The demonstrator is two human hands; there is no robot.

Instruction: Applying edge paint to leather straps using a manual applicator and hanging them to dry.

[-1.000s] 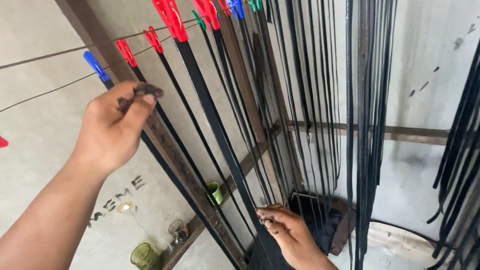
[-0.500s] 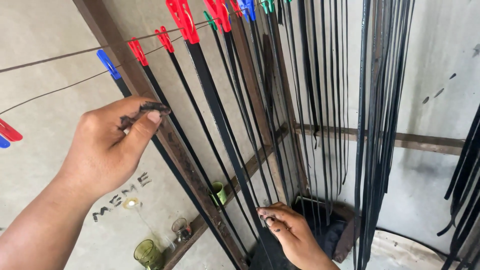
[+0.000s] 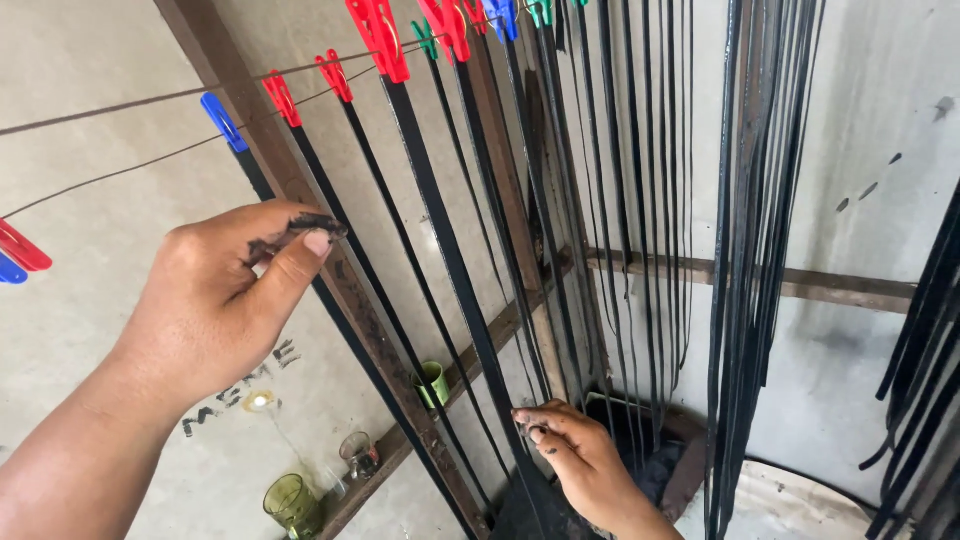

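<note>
Item: one long black strip [image 3: 440, 235], wet-dark and flat, hanging from a red clothespin [image 3: 378, 35] on a wire line [image 3: 110, 105]. Its long axis runs steeply down and to the right in my view, from the pin at top to my right hand [image 3: 575, 455] low in the frame. My right grip is closed narrow on the strip's lower stretch, thumb and blackened fingertips [image 3: 535, 432] pinching it just above the dark tub [image 3: 640, 470] on the floor. My left hand [image 3: 225, 300] is raised well above and to the left, its grip also pinched shut, thumb against forefinger on the upper end of a thinner black strip [image 3: 330, 225] that lies against the slanted wooden post [image 3: 300, 190], below a blue clothespin [image 3: 222, 120]. So the right hand is the nearer one to the broad strip; the left sits apart from it, across the post. Neighbouring stock: more red pins [image 3: 335, 75], blue and green pins further along the line, and a dense curtain of black strips [image 3: 750, 250] hanging to the right. On the floor by the post: a green cup [image 3: 433, 383], an olive glass [image 3: 290, 503] and a small clear glass [image 3: 358, 455].
</note>
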